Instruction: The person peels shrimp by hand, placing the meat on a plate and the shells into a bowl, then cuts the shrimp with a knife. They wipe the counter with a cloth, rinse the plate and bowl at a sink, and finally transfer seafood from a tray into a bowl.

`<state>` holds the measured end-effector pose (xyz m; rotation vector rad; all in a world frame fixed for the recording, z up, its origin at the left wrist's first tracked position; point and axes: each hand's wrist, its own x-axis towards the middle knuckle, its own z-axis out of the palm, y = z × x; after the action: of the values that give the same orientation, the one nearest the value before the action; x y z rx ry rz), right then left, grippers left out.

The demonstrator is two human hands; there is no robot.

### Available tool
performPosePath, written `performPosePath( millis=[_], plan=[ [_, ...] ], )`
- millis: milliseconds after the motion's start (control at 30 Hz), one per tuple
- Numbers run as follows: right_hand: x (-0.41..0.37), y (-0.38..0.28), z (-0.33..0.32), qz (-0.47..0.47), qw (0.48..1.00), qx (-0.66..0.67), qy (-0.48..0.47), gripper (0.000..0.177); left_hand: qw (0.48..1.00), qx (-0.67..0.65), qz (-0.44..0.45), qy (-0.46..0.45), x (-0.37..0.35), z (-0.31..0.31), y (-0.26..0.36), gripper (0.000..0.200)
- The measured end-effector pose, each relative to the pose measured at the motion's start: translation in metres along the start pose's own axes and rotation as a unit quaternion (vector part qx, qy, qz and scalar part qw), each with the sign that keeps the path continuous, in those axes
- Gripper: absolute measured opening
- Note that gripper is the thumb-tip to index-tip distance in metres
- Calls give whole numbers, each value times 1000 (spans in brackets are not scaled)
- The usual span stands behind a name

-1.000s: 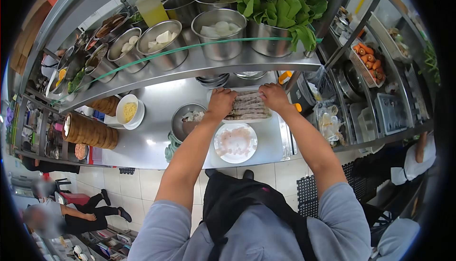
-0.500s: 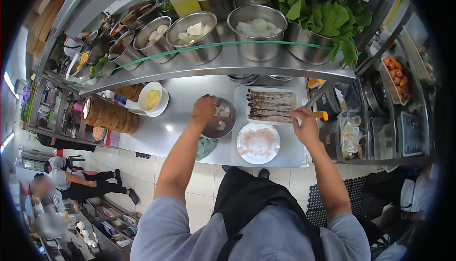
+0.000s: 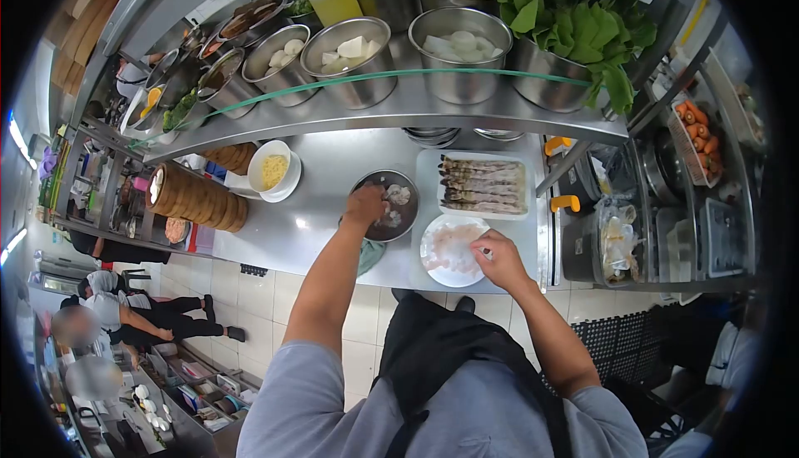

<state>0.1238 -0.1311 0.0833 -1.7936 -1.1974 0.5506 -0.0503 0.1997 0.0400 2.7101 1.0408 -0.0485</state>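
My left hand reaches into a round metal bowl at its left side, beside pale lumps; its fingers are bent and what they hold is too small to name. At the right edge of a white plate, my right hand has its fingers pinched together on something I cannot make out. Thin pale pieces lie in a ring on this plate. Behind it, a white tray bears a row of long greyish shrimp-like pieces.
Bamboo steamers and a white bowl of yellow shreds stand at the left. A green cloth lies below the metal bowl. Metal pots line the overhead shelf. Another person is at the far left.
My right hand has moved from the tray's right end down and left to the white plate. My left hand has moved slightly down and right, further into the metal bowl. The view has shifted slightly.
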Motion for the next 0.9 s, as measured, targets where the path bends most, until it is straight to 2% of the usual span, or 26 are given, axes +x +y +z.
performPosePath(
  millis=[200, 367, 433, 467, 533, 567, 600, 700, 767, 800, 867, 900],
  plan=[
    [-3, -1, 6, -8, 1000, 20, -19, 13, 1000, -11, 20, 15, 3, -6, 2, 23],
    [14, -11, 26, 0, 998, 54, -17, 22, 998, 30, 36, -30, -22, -93, 45, 26],
    [30, -22, 41, -31, 994, 99, 24, 31, 998, 26, 57, -31, -29, -118, 62, 26],
    [38, -30, 49, -27, 994, 99, 28, 31, 994, 15, 88, -59, -32, -130, 71, 25],
    [50, -40, 61, -62, 979, 128, 149, 36, 988, 4, 122, -90, -39, -139, 87, 25],
    [52, -38, 59, -59, 978, 127, 152, 36, 981, -29, 170, -93, -43, -139, 95, 24],
    [53, -36, 58, -58, 982, 122, 132, 35, 970, -62, 216, -96, -46, -137, 102, 22],
    [45, -9, 50, -54, 988, 105, 97, 35, 958, -89, 266, -61, -55, -92, 102, 20],
    [28, 6, 34, -45, 996, 3, 80, 32, 961, -102, 247, -67, -69, -62, 114, 19],
    [21, 14, 28, -43, 996, 2, 76, 32, 969, -86, 225, -55, -74, -37, 119, 19],
    [11, 29, 23, -89, 983, -159, 21, 28, 975, -74, 203, -44, -86, 8, 125, 18],
    [8, 37, 25, -87, 983, -162, 19, 28, 977, -30, 211, 0, -90, 28, 129, 20]
  ],
)
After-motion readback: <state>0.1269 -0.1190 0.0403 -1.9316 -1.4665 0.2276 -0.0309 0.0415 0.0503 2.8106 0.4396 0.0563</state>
